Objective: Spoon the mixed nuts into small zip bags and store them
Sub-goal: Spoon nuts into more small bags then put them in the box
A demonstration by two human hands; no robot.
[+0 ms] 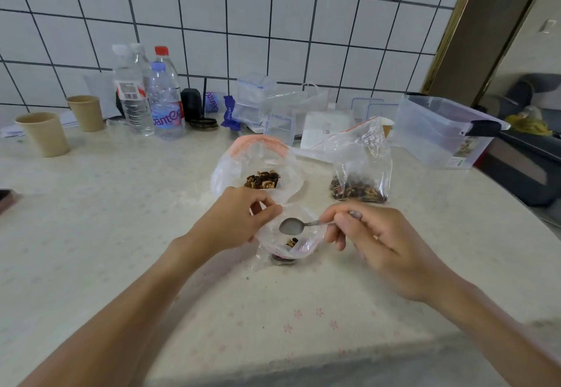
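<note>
Two hands busy — left (239, 219) pinching small zip bag (290, 242) open, right (379, 247) gripping empty spoon (296, 225).

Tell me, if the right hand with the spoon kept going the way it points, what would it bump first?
Probably the left hand. The right hand points its small metal spoon leftward over the open mouth of the small clear plastic zip bag that the left hand grips; depth is hard to judge.

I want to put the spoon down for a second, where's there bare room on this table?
Bare tabletop lies left of the left hand, between it and the paper cups, and in front, nearer you than the small zip bag. Crowded: the back by the wall, with bottles and the clear bin, and around the nut bags.
</note>
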